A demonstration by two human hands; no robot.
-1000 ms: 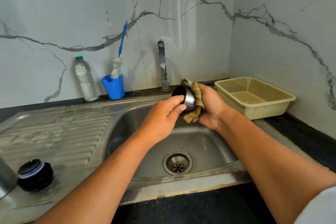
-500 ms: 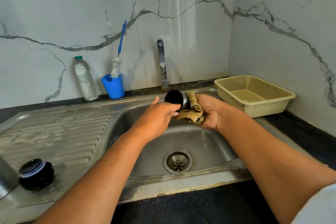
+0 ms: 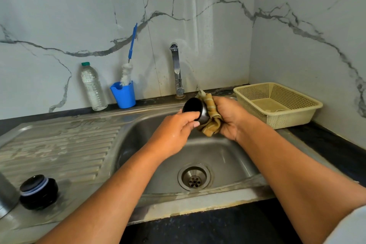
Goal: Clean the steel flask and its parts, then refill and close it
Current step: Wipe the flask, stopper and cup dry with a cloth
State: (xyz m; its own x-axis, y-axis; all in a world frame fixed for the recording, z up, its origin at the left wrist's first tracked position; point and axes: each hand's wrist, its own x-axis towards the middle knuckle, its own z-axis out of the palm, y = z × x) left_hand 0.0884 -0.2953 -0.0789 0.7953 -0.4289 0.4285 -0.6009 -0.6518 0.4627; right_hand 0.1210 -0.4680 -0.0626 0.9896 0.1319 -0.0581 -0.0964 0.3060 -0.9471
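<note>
Over the sink basin I hold a small steel cup lid with a dark inside, its mouth turned to the left. My left hand grips its rim with the fingertips. My right hand presses a yellow-brown cloth against the cup's outer side. The flask's black stopper stands on the drainboard at the front left. Beside it, at the left edge, a sliver of the steel flask body shows.
A tap rises behind the basin, shut off. A clear water bottle and a blue cup with a bottle brush stand at the back wall. A cream plastic basket sits at the right. The drain is open.
Both hands dropped slightly with the cup, then shifted; the cup turned in my left fingers while the cloth slid around its side. The stopper stayed put.
</note>
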